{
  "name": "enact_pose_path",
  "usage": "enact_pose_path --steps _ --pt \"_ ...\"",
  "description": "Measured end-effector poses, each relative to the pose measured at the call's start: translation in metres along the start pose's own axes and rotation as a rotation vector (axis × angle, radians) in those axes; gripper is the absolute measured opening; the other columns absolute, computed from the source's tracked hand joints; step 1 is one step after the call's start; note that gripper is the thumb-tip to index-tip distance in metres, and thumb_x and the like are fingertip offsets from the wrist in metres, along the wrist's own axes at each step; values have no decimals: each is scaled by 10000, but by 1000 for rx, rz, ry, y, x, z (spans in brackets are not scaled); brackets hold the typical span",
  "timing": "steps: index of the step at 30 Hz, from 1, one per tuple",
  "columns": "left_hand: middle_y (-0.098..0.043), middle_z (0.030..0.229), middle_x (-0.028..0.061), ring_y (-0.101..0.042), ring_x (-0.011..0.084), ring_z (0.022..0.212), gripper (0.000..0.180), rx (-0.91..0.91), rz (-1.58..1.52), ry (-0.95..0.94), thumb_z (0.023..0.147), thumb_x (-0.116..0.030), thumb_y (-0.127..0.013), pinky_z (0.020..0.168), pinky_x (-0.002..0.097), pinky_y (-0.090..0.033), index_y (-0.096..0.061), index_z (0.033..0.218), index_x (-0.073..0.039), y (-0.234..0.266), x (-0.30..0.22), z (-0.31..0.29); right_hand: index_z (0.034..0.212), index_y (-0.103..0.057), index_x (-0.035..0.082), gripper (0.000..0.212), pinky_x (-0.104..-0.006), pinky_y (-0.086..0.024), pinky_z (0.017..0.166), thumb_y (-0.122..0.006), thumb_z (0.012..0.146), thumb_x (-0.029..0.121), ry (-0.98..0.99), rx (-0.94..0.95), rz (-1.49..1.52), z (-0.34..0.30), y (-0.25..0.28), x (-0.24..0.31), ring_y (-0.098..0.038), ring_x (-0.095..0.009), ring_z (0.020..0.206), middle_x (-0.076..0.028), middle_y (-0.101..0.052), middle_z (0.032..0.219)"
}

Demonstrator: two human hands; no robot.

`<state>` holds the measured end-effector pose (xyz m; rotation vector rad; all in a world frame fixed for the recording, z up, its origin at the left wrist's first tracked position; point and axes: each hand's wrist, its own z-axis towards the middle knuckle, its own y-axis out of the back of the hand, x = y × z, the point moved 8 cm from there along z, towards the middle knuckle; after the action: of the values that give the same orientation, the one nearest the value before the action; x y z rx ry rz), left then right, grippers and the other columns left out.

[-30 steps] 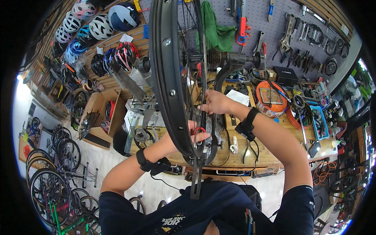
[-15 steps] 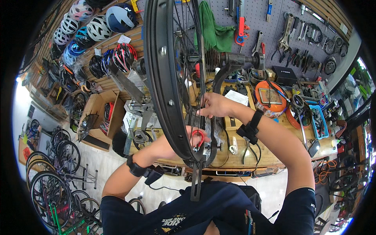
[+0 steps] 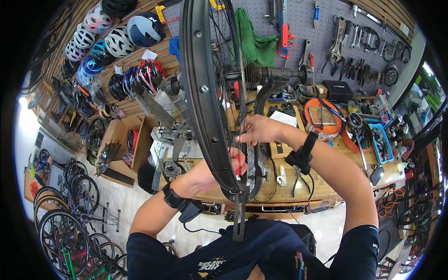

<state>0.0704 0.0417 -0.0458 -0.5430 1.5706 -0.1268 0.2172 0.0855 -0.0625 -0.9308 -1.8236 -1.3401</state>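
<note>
Nearest, the left hand is curling around a red tool at the near end of a bicycle wheel. Just beyond, the right hand is holding thumb and forefinger close beside the spokes; whether pinching one, I cannot tell. Spoke adjusting seems the step in hand, calling for a well-seated tool. The wheel is standing upright in a metal stand, rim running front to back, hub lying left to right.

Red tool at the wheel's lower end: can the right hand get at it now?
Probably yes: the right hand is close to the red tool, though the left hand, apparently holding it, may partly block access.
</note>
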Motion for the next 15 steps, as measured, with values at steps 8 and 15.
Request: enact_pose_path --steps 8,15 --pt "-616 707 7 -552 57 646 317 -310 796 -92 850 -267 -764 565 237 -463 -607 856 9 17 -1 9 937 -575 -48 428 -323 -527 590 -783 803 301 95 -135 -119 27 8 -24 -662 -182 639 -121 -666 752" --pt "-511 498 103 -514 177 462 468 -306 1042 -36 867 -425 -701 498 341 -412 -672 737 24 5 -17 2 941 -604 -39 391 -332 -514 606 -790 802 276 55 -107 -111 22 8 -16 -639 -186 635 -114 -665 751"
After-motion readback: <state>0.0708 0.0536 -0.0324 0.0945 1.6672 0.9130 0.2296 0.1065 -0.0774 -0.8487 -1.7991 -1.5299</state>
